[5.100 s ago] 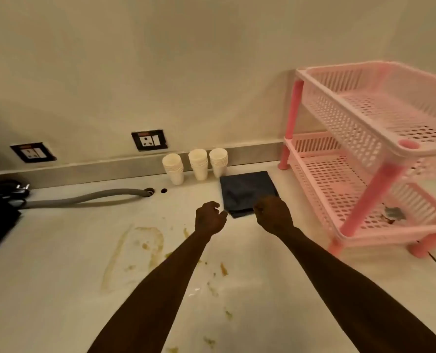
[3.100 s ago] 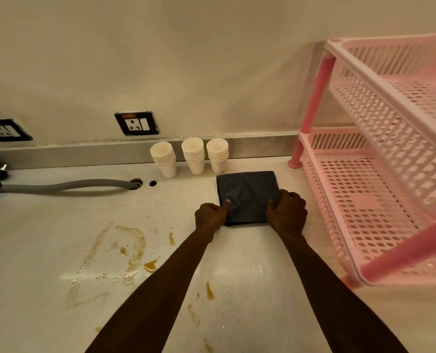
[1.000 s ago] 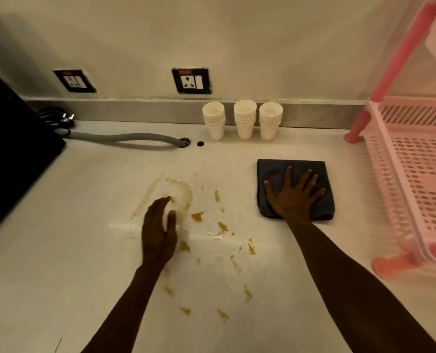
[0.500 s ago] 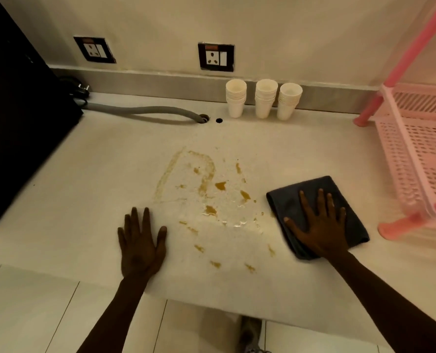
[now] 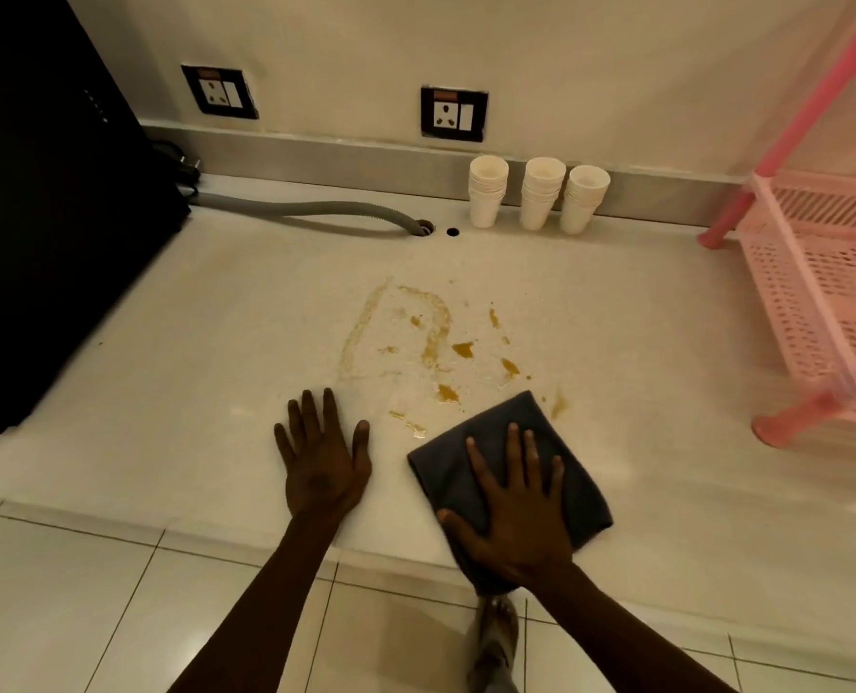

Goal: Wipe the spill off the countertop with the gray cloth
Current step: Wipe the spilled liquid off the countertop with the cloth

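Head view: no legible writing.

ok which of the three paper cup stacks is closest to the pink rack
The rightmost stack of white paper cups, by the back wall. It stands nearest the pink rack; the other two stacks sit further left, toward the gray hose.

Pale cream stone bench [image 5: 206,342], and it's busy: amber-brown spill [image 5: 436,342] streaked and spotted mid-surface. A folded gray cloth [image 5: 555,442] lies at the near edge, the right hand [image 5: 513,512] flat on it, the left hand [image 5: 323,467] flat just beside. Three stacks of white paper cups [image 5: 538,197] at the back, a gray ribbed hose [image 5: 306,212], a black appliance [image 5: 41,217] on the left, a pink plastic rack [image 5: 815,272] on the right.
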`<state>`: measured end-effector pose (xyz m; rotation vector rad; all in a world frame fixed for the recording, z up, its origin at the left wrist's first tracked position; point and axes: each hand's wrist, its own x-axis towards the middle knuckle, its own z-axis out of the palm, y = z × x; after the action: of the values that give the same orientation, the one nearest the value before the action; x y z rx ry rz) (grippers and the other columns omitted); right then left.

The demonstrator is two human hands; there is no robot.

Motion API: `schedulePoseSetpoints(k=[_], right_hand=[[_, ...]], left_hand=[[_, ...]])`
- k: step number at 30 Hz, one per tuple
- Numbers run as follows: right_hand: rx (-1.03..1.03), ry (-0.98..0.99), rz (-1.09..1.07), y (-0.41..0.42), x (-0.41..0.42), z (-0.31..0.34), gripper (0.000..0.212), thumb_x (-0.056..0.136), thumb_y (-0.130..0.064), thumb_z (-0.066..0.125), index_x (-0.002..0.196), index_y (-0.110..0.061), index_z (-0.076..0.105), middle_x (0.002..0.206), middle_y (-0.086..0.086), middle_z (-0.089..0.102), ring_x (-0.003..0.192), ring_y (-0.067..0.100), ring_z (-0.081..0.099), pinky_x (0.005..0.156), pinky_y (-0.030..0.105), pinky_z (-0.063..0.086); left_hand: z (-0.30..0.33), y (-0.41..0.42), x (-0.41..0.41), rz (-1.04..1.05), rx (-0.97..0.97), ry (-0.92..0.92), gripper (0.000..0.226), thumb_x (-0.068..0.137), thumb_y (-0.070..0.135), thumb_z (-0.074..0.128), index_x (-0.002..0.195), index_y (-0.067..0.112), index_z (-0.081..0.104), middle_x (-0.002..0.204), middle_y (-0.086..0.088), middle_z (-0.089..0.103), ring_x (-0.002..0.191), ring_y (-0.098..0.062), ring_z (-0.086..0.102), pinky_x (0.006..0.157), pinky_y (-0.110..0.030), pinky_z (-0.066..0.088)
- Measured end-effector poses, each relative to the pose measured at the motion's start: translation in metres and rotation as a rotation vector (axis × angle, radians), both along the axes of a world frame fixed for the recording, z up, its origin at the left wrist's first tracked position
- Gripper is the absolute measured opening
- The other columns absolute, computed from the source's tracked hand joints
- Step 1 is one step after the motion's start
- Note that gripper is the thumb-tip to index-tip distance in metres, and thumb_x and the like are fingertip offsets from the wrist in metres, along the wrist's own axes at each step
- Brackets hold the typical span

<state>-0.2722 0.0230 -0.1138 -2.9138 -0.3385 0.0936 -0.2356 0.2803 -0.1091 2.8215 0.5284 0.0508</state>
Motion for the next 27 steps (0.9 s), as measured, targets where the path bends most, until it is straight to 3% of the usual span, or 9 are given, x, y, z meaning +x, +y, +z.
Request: schedulePoseSetpoints(k=[4,8,11,16,21,27], right_hand=[[0.051,-0.009,0.048,0.046,0.025,-0.001,0.098,0.079,-0.093,0.031,0.16,-0.043,0.009,0.17,0.017,0.005,0.155,0.041,0.005,0.118,0.069,-0.001],[0.092,0.008,-0.078,0.058,0.076,0.003,0.098,0.076,-0.098,0.024,0.158,-0.049,0.003,0.171,0.014,0.0,0.156,0.037,-0.004,0.118,0.067,-0.01],[0.06,0.013,-0.184,0.012,0.101,0.003,0.098,0.073,-0.1,0.021,0.157,-0.053,-0.003,0.171,0.01,-0.006,0.156,0.036,-0.01,0.116,0.068,-0.014],[0.017,0.05,-0.345,-0.084,0.097,0.009,0.098,0.073,-0.1,0.02,0.155,-0.054,-0.01,0.171,0.009,-0.006,0.156,0.035,-0.007,0.118,0.069,-0.003],[0.034,-0.035,-0.214,-0.049,0.05,0.001,0.094,0.084,-0.089,0.027,0.161,-0.042,0.001,0.171,0.006,0.002,0.157,0.033,0.001,0.122,0.064,0.008],[0.15,-0.039,0.145,0.075,0.031,-0.009,0.086,0.093,-0.079,0.028,0.162,-0.036,0.001,0.172,0.003,0.002,0.157,0.028,-0.003,0.123,0.061,0.009]], left_hand=[[-0.003,0.002,0.001,0.001,-0.002,-0.012,0.077,0.1,0.06,0.024,0.162,0.018,0.01,0.169,-0.014,0.012,0.157,-0.033,0.009,0.127,-0.054,0.007],[-0.006,0.008,0.001,0.006,-0.022,-0.072,0.077,0.098,0.061,0.021,0.161,0.017,0.015,0.168,-0.016,0.017,0.156,-0.033,0.014,0.126,-0.053,0.011],[-0.008,0.01,0.001,-0.011,-0.017,-0.077,0.079,0.096,0.062,0.018,0.161,0.017,0.015,0.168,-0.015,0.015,0.156,-0.033,0.011,0.126,-0.054,0.011],[-0.006,0.007,0.001,0.0,-0.039,-0.079,0.081,0.096,0.062,0.019,0.162,0.017,0.011,0.169,-0.014,0.011,0.157,-0.033,0.007,0.127,-0.053,0.008],[-0.004,0.01,0.001,0.018,-0.279,-0.194,0.083,0.095,0.064,0.028,0.163,0.022,0.003,0.171,-0.007,0.001,0.158,-0.022,-0.007,0.129,-0.045,0.003],[0.007,0.024,-0.004,0.069,-0.56,-0.304,0.077,0.095,0.053,0.039,0.162,0.023,0.016,0.17,-0.006,0.009,0.157,-0.025,0.009,0.125,-0.043,0.019]])
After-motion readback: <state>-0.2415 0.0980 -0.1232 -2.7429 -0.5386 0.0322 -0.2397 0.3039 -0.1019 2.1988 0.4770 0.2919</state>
